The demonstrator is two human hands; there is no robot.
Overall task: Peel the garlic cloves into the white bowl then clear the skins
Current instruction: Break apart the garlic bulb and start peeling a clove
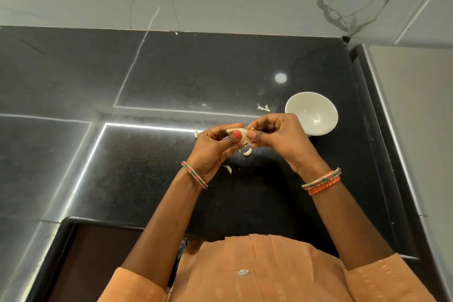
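Orange tunic nearest, left hand and right hand both pinching garlic beside white bowl.

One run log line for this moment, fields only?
step: peeling | hands: left hand and right hand grip garlic | white bowl: empty | skins: on counter

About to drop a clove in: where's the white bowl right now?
In the head view the white bowl sits on the black counter, just beyond and to the right of the right hand, with a skin scrap at its left.
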